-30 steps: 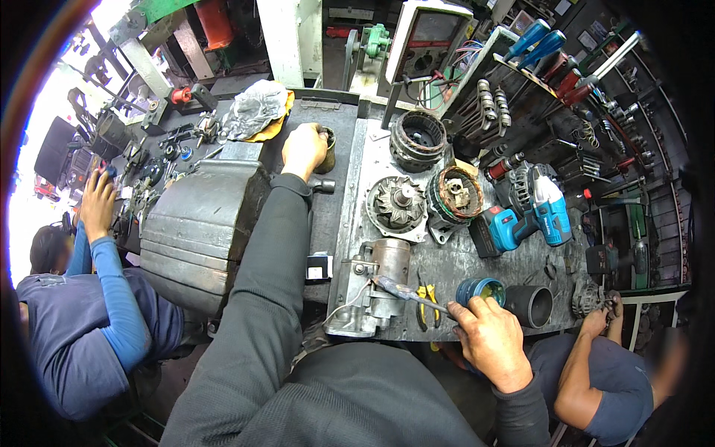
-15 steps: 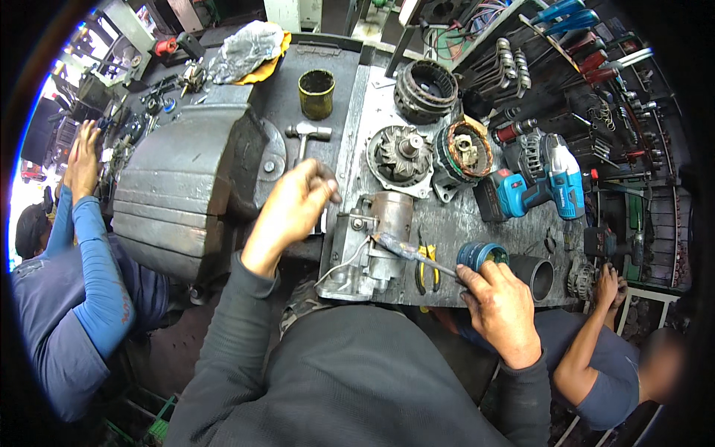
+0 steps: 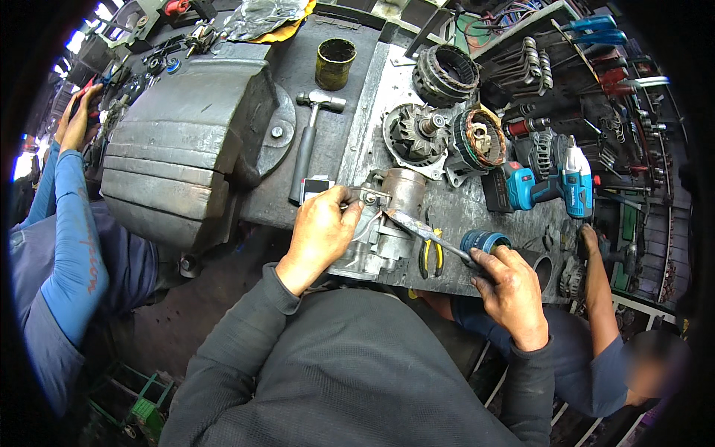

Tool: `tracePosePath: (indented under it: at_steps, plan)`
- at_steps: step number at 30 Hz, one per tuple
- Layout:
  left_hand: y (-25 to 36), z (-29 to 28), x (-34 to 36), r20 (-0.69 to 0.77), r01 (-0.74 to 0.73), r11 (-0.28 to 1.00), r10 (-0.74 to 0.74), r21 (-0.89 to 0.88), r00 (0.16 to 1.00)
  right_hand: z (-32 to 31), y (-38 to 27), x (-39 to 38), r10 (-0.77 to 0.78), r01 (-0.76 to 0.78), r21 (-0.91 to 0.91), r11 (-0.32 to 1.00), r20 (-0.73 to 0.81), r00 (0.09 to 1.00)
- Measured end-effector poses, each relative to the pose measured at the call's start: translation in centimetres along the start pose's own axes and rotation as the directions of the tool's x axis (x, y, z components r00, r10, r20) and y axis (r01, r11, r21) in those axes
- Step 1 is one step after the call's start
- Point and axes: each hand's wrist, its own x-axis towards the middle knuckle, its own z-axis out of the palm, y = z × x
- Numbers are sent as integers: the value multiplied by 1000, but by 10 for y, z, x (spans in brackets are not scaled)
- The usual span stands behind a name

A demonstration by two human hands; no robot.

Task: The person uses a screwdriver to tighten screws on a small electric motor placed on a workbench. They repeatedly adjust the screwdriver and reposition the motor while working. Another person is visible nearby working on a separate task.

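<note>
A grey metal starter motor lies at the bench's front edge, a thin wire looping over it. My left hand is over its left end, thumb and fingers closed by a small bolt; what they pinch, if anything, is too small to name. In my right hand is a long thin metal tool with a thick, brown-smeared end, which lies against the motor. Yellow-and-black pliers lie under the tool's shaft. A blue ring-shaped container stands beside my right hand.
A large bench vise fills the left, beside a ball-peen hammer and yellow can. Alternator parts and a blue cordless impact wrench lie beyond the motor. One co-worker's sleeve is left, another's arm right.
My left hand has come down from above the bench onto the starter motor's left end. My right hand still holds the tool against the motor. The whole view has shifted slightly.
</note>
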Motion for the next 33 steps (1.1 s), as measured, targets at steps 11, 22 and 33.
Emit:
tracePosePath:
  at_steps: [11, 22, 33]
  plan:
    - [2, 7, -1, -29, 20, 1000, -20, 1, 999, 2, 0, 1, -4, 6, 61, 998, -36, 999]
    - [-4, 15, -4, -85, 0, 999, -4, -48, 996, 9, 11, 1, -34, 36, 64, 997, -30, 999]
    - [-11, 5, -1, -26, -272, 961, 273, 56, 962, -5, 8, 7, -85, 84, -35, 996, -32, 996]
